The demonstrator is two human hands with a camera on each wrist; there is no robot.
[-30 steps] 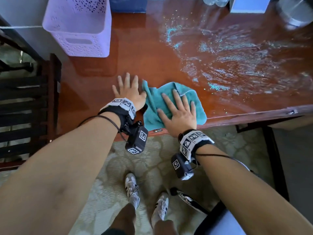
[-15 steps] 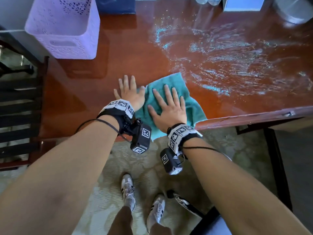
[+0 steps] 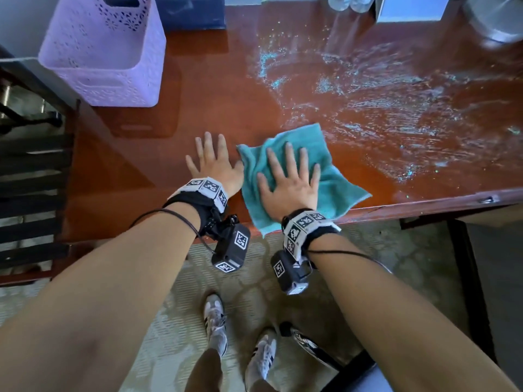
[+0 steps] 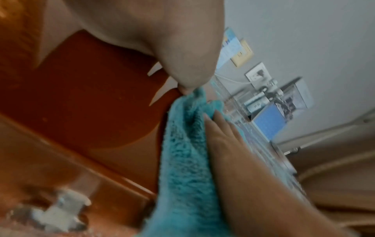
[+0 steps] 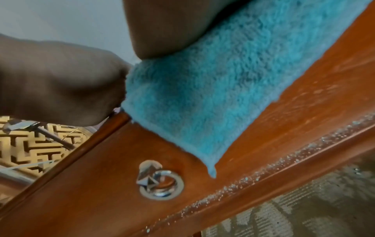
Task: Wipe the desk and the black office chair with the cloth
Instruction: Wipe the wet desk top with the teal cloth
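While the right hand [image 3: 291,183] lies flat on the teal terry cloth [image 3: 334,176] with its fingers straight and spread, the left hand [image 3: 212,162] rests beside it on the bare glossy red-brown wooden desk [image 3: 198,89], fingers likewise straight and apart, its thumb side touching the cloth's left edge. The cloth sits at the desk's front edge, left of centre, and one corner hangs over that edge above a silver ring pull [image 5: 160,184] on the desk front. Wet streaks and droplets [image 3: 382,108] cover the surface from the cloth toward the back right corner; the left part, near the lilac perforated plastic basket [image 3: 104,49] at the back left corner, looks dry.

To do this stroke well, I would keep the palm's weight even, carry the cloth in overlapping passes into the wet right part, and pull the overhanging corner back onto the surface so it does not drag off. The black office chair [image 3: 353,369], partly visible at the lower frame edge, appears untouched.

No brand or readable writing shows; only square coded markers on the wrist bands [image 3: 208,186].
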